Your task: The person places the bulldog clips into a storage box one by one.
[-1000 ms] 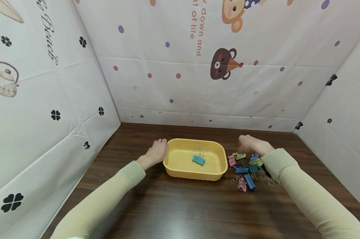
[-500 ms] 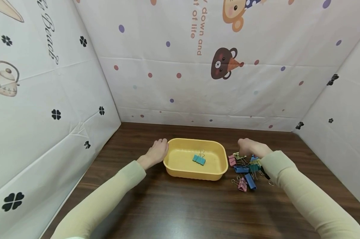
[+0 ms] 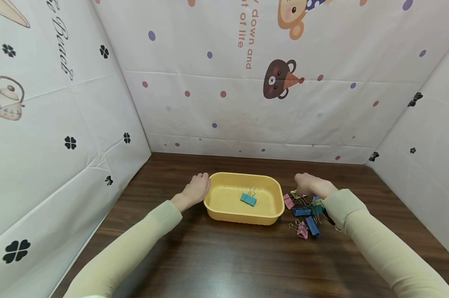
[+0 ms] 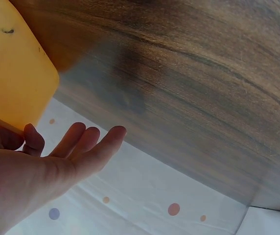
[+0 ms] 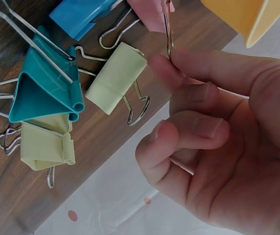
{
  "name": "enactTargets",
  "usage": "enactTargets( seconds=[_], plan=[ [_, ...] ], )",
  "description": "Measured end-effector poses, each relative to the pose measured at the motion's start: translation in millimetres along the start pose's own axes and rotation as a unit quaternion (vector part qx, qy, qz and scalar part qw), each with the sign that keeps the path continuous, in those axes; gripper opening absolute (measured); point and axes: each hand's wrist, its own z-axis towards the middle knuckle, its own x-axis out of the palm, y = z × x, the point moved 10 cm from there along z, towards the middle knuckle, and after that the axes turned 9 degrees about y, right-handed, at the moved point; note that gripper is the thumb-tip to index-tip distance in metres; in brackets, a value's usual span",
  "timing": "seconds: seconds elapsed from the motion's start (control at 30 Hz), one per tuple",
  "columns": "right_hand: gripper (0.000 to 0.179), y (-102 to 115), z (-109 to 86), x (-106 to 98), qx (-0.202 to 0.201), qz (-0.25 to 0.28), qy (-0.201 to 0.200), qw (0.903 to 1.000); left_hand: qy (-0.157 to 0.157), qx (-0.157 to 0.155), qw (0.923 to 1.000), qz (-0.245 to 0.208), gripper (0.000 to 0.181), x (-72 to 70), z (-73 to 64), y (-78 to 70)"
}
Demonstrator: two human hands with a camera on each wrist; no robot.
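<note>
A shallow yellow plastic tray (image 3: pixel 230 218) stands on the dark wooden table, with a teal binder clip (image 3: pixel 248 199) lying in it. My left hand (image 3: pixel 196 189) is at the tray's left rim; in the left wrist view the thumb and nearest finger pinch the rim while the other fingers stretch away from it. Right of the tray, my right hand (image 3: pixel 311 184) pinches the wire handle of a pink binder clip (image 5: pixel 150 14) between thumb and forefinger, its other fingers curled. Beside those fingers lie a pale green binder clip (image 5: pixel 116 78) and a large teal binder clip (image 5: pixel 44 83).
Several more clips lie in the same pile, among them a blue binder clip (image 3: pixel 312 226) and another pink binder clip (image 3: pixel 302 230) at its front. White printed sheets (image 3: pixel 209 107) wall the table (image 3: pixel 224 265) at the back and both sides.
My right hand has shifted slightly left and down toward the tray. The pink clip at the pile's left edge has tilted and moved a little left. My left hand and the tray stay in place.
</note>
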Motion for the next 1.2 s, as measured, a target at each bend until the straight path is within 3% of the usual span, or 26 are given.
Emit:
enactTargets(
  seconds=[0.13, 0.27, 0.43, 1.13, 1.2],
  plan=[
    [0.007, 0, 2.8, -2, -0.013, -0.004, -0.013, 0.9998, 0.0, -0.001, 1.0, 0.001, 0.029, 0.8, 0.6, 0.7],
    [0.014, 2, 4.3, -5, -0.026, -0.008, -0.026, 0.9993, -0.002, 0.002, 1.0, 0.0, 0.029, -0.2, 0.3, -0.1],
    [0.002, 2, 4.6, -6, -0.033, -0.011, -0.026, 0.9991, -0.006, 0.007, 1.0, -0.001, 0.029, -2.2, -0.7, -1.8],
    [0.01, 7, -0.3, -11, -0.036, 0.007, -0.01, 0.9993, 0.0, 0.012, 0.9999, -0.003, 0.029, -1.0, -1.5, -2.2],
    [0.018, 9, -0.8, -11, -0.039, 0.0, -0.012, 0.9992, 0.0, 0.013, 0.9999, -0.004, 0.029, -1.1, -1.7, -2.1]
  ],
)
